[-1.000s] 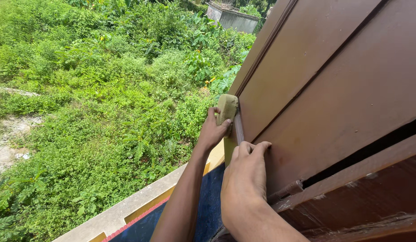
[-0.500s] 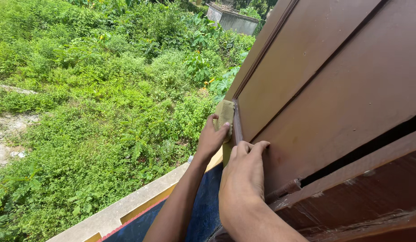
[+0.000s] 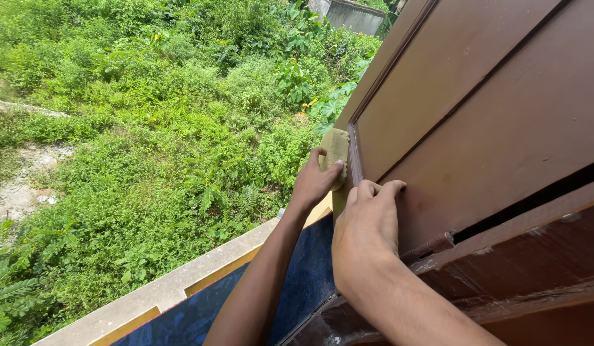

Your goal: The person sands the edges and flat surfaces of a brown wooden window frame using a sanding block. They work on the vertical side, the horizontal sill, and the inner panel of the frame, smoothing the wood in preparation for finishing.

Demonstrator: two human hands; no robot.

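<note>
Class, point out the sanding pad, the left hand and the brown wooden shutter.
sanding pad (image 3: 337, 146), head view, upper flat face.
left hand (image 3: 313, 184), head view, back of hand.
brown wooden shutter (image 3: 476, 96), head view, flat panel.

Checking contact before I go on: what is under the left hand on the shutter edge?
Under the left hand is a tan sanding pad, pressed against the brown shutter's edge. Its upper part shows above the fingers; the lower part and the wood beneath it are covered.

Shutter (image 3: 476, 96) fills the right of the frame — bushes (image 3: 149, 128) the upper left, ledge (image 3: 162, 291) lower left. Both hands meet at centre — left hand (image 3: 316, 182) left of right hand (image 3: 367, 230).
</note>
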